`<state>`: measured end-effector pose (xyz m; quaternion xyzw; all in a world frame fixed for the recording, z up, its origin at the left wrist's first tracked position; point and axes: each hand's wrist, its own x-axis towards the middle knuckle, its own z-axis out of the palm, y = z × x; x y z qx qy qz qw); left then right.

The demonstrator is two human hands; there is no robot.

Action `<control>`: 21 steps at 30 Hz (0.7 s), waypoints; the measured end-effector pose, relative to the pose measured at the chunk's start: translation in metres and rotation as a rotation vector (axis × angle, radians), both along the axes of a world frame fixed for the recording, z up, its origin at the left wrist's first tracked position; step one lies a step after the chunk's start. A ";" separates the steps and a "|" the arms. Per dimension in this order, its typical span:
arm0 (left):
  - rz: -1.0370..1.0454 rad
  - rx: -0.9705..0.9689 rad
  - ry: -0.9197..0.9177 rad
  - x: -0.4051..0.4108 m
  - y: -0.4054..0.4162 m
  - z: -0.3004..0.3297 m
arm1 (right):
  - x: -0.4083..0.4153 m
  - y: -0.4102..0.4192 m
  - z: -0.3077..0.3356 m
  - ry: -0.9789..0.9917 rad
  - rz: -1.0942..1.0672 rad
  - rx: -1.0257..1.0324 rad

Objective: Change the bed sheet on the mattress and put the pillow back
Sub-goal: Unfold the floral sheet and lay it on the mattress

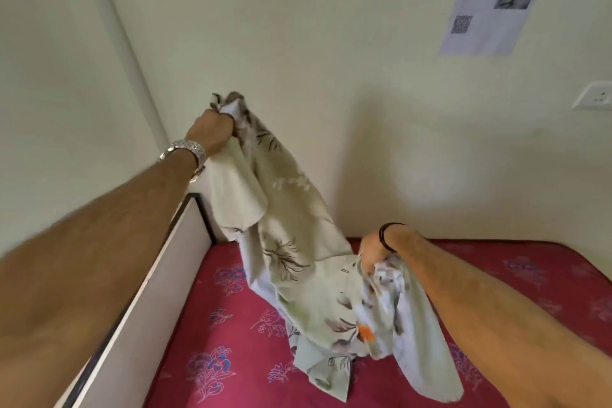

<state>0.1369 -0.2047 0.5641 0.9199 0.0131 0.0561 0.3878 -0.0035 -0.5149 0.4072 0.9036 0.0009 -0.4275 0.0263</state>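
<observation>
Pale floral bed sheet [291, 242] is gripped in curled fingers by the raised left hand [212, 131] and low right hand [374, 252] (probably for unfolding) above the bare red mattress [231, 341].

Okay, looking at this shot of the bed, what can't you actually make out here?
Head view, the only one:
- Pillow: not in frame.
- Bed sheet: bunched in the left hand and right hand, so its full extent is hidden.
- Paper notice on the wall: print blurred, top cut off.
- Mattress: near end cut off by the bottom edge.
</observation>
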 end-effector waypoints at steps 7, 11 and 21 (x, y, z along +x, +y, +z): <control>-0.132 0.097 -0.128 -0.005 -0.032 0.048 | 0.034 0.007 0.079 -0.814 -0.468 0.669; -0.128 0.266 -0.159 -0.008 -0.056 0.068 | 0.027 0.054 0.068 -0.295 -0.296 0.790; -0.415 0.235 -0.073 0.002 -0.067 0.074 | 0.048 0.043 -0.032 -0.752 -0.680 0.495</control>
